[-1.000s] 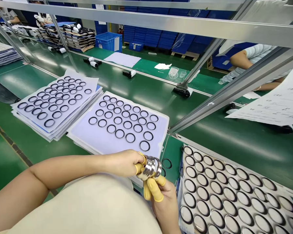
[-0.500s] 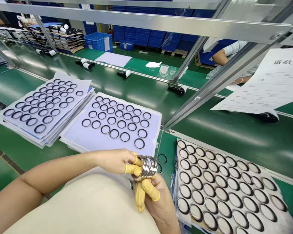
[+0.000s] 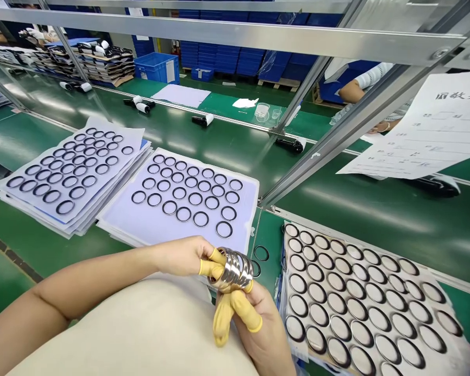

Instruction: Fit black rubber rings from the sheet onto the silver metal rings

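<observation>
My grip is closed with both hands around a small stack of shiny metal rings (image 3: pixel 231 269). My left hand (image 3: pixel 184 257) holds them from the upper side, and my right hand (image 3: pixel 254 326) supports them from below. I wear yellow finger cots (image 3: pixel 223 318) on some fingers. The rings are held in the air above the edge of the green tabletop (image 3: pixel 376 209), they do not touch it.

Just beside my grip, two loose black rings (image 3: pixel 261 253) lie directly on the tabletop. In front of me is a white sheet (image 3: pixel 246 209) with many black rings in neat rows, and it looks full to me. Further left is a second stack of sheets (image 3: pixel 102 128), also with rows of rings. To my right is a white tray (image 3: pixel 450 344) holding many round pieces in dense rows.

So, much is already laid out in order, but the rings in my hands and the two loose ones are not on any sheet.
</observation>
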`<control>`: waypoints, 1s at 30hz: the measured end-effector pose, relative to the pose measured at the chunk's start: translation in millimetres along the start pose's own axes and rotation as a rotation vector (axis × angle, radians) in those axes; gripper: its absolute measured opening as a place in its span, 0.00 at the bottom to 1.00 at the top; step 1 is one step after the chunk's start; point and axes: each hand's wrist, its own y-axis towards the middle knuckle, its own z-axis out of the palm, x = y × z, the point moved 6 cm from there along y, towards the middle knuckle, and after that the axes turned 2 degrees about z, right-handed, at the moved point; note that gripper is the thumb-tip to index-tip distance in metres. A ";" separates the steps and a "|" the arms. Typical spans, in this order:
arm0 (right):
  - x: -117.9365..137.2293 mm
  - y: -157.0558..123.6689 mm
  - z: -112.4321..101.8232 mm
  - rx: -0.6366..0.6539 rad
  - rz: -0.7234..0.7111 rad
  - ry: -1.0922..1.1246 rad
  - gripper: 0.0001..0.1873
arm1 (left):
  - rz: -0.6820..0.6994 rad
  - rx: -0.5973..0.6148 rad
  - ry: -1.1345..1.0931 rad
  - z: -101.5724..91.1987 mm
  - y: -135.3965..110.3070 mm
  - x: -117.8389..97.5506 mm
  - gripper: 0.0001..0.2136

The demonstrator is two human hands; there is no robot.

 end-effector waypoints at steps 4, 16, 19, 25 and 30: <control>1.9 0.8 0.3 0.001 0.035 0.101 0.17 | -0.009 -0.005 -0.064 1.9 0.3 4.3 0.18; -1.3 -1.3 2.9 0.105 -0.010 0.123 0.14 | 0.153 -0.007 0.131 4.6 -3.7 -12.7 0.11; -3.2 -2.7 4.9 0.108 -0.071 -0.010 0.12 | 0.277 -0.076 0.391 4.8 -10.0 -30.1 0.10; 8.2 -4.5 13.1 0.140 -0.186 -0.277 0.14 | 0.339 -0.131 0.573 13.3 -17.6 -37.4 0.09; 6.3 -3.6 17.3 0.212 -0.156 -0.327 0.19 | 0.446 -0.190 0.721 19.0 -22.7 -39.2 0.10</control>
